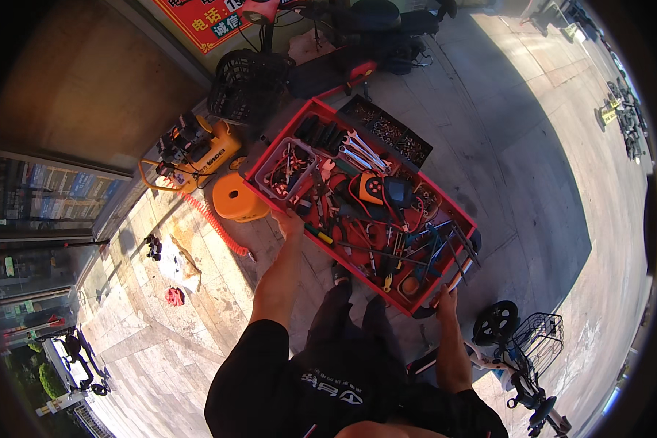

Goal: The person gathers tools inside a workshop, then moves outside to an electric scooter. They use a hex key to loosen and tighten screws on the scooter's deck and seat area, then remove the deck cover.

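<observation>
Tray (288, 133): red, rectangular, open-topped. Packed with jumbled tools (361, 152). Held at 2 sides before the body, long axis set diagonally, upper left to lower right.

I am holding both forearms (278, 276) out, my left hand (290, 223) gripping farther forward, my right hand (446, 301) (nearer my body) gripping too.

The left hand (290, 223) and right hand (446, 300) are partly hidden by the red tray (446, 202), its floor mostly covered by jumbled tools (372, 191). Small parts (387, 133) beyond are too tiny to identify. The top edge crops the red sign (199, 31); distant vehicles (624, 119) blur.
</observation>
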The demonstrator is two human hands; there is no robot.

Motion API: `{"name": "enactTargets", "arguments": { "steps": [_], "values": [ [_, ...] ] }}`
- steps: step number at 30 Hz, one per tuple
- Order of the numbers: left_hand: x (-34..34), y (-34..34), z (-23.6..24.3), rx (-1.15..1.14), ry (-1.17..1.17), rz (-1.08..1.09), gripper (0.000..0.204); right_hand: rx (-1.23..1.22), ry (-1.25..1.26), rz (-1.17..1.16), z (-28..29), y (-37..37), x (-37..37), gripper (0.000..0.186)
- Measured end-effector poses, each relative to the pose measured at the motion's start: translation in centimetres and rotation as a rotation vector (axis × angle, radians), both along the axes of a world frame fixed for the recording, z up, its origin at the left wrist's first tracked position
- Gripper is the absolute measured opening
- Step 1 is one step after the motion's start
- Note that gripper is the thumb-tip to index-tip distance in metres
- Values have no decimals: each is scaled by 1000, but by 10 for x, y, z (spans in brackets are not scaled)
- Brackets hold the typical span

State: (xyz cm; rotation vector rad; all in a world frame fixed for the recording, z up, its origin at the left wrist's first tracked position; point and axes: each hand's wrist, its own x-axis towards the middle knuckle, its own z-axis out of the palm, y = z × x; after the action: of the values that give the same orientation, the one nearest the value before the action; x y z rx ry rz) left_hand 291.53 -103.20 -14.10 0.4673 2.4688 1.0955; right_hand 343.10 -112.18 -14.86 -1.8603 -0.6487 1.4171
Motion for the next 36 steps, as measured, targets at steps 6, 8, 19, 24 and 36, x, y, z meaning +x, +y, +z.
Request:
{"name": "enactTargets", "arguments": {
  "steps": [6,8,19,24,36],
  "values": [
    [49,-8,5,44,-25,143,63,50,-84,188,7,69,57,16],
    [63,-11,2,41,-37,161,63,89,-132,220,8,90,67,17],
    [122,-40,-6,142,-178,306,63,264,-453,420,-70,236,168,17],
    [128,-62,-26,323,-296,276,57,395,-759,469,-50,286,136,26],
    [172,-36,15,589,-1116,619,46,843,-946,195,72,285,42,41]
  ]
}}
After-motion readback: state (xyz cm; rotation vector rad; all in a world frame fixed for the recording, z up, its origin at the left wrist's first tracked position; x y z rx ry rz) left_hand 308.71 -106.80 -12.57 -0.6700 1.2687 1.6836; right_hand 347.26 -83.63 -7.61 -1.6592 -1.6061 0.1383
